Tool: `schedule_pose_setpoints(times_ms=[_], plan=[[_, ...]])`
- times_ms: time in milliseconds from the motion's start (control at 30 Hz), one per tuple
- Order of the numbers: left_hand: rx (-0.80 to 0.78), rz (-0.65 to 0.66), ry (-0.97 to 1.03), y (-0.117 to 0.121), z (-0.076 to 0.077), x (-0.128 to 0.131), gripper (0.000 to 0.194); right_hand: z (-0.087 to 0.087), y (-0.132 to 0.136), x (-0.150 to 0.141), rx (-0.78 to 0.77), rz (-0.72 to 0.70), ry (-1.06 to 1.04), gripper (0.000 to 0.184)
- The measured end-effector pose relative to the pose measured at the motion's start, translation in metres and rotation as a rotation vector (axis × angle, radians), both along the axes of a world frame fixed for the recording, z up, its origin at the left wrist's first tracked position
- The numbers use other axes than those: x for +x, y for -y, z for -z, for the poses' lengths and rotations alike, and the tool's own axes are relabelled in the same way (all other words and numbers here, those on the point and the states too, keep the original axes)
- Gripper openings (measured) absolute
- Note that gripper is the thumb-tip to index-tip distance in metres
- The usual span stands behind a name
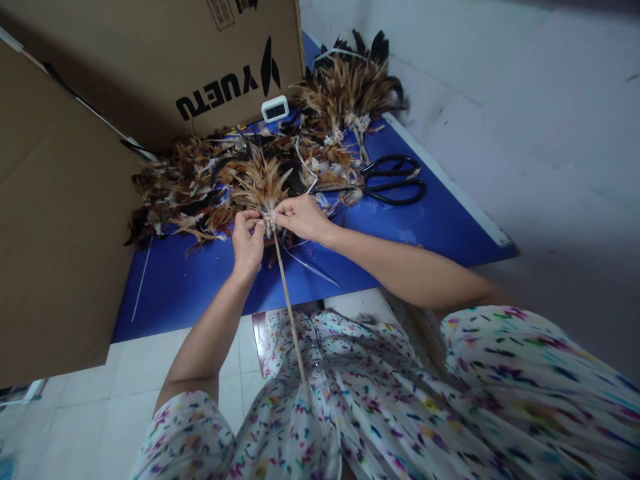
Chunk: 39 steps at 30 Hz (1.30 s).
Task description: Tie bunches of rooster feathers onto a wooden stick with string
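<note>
A bunch of brown feathers is gathered around the far end of a thin wooden stick, which slants back toward my body. My left hand pinches the pale base of the bunch from the left side. Across from it, my right hand has thumb and fingertips closed at the same base. Whether a strand lies between the right fingertips is too small to tell. A white plastic strip trails below the hands on the blue table.
Loose brown and black feathers spread along the table's back left. Black-handled scissors lie at right, near a larger feather bundle. A small white digital clock stands before a cardboard box. A wall borders the right.
</note>
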<state>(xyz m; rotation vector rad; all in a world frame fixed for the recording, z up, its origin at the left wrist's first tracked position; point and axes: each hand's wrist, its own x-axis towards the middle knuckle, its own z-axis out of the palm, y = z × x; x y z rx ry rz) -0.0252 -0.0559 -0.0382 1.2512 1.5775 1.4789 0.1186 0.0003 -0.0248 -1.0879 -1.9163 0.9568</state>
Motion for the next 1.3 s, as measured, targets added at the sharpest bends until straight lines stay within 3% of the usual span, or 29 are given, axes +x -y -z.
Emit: schedule_pose_setpoints(times_ms=[267, 433, 533, 800, 1000, 1300], plan=[[-0.204, 0.046, 0.346, -0.004, -0.003, -0.001, 0.035, 0.008, -0.001, -0.003, -0.058, -0.022, -0.075, 0.021], [-0.390, 0.170, 0.505, -0.005, -0.005, -0.001, 0.009, 0.017, -0.003, -0.006, -0.135, -0.065, -0.170, 0.018], [-0.438, 0.210, 0.544, -0.005, -0.008, 0.002, 0.011, 0.019, -0.003, -0.007, -0.178, -0.079, -0.204, 0.018], [-0.386, 0.213, 0.534, -0.001, -0.015, 0.006, 0.007, 0.014, -0.003, -0.004, -0.141, -0.074, -0.148, 0.021], [-0.283, 0.237, 0.459, -0.003, -0.015, 0.004, 0.016, 0.002, -0.004, 0.002, 0.002, -0.109, -0.056, 0.022], [-0.249, 0.230, 0.459, -0.001, -0.017, 0.007, 0.021, -0.009, -0.002, 0.006, -0.034, -0.113, -0.019, 0.020]])
